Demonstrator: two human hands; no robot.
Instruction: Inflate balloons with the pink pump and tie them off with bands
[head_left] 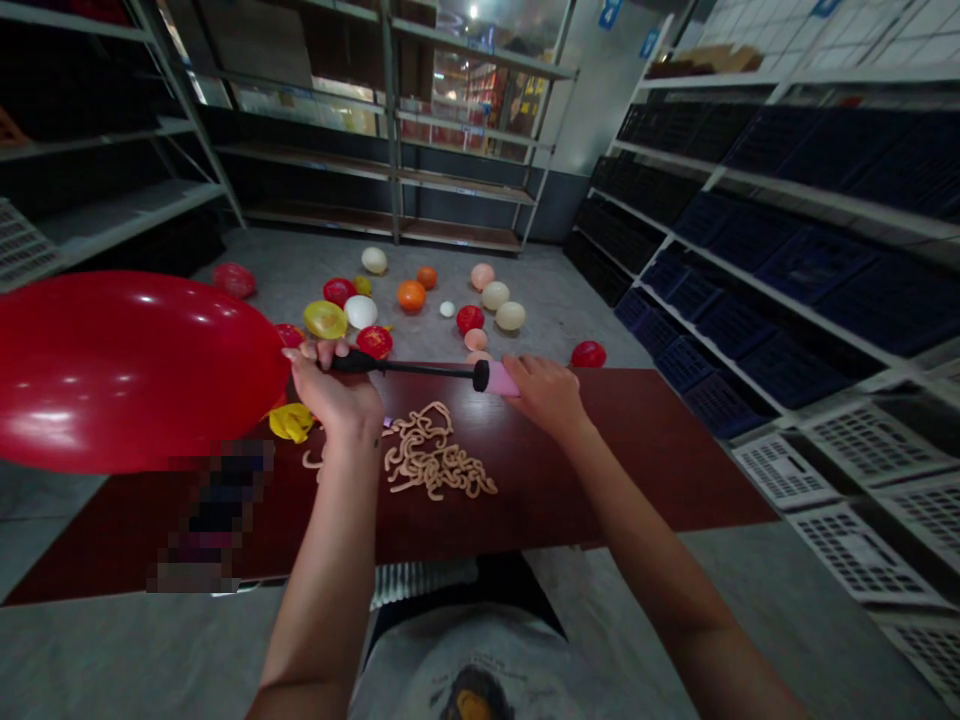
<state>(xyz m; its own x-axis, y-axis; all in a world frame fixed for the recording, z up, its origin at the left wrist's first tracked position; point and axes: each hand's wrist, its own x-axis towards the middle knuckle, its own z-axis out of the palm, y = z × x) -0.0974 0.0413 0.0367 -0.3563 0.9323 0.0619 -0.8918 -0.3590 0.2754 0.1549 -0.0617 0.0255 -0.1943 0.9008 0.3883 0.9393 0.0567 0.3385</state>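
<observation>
A large inflated red balloon (142, 370) fills the left side of the head view. My left hand (334, 392) is closed at the balloon's neck and round the black end of a balloon pump (431, 370). The pump lies roughly level, its thin dark rod showing between my hands. Over its pink barrel my right hand (546, 393) is wrapped. Just how the balloon's neck sits on the pump is hidden by my left fingers. Below, on the dark red table (615, 470), lies a tangle of beige uninflated long balloons (435, 455).
Yellow uninflated balloons (291, 423) lie beyond my left wrist, and a pixelated object (217, 515) on the table's left. Several small balloons (411, 296) dot the floor behind the table. Metal shelves (465, 185) stand at the back, racks of dark crates (720, 325) on the right.
</observation>
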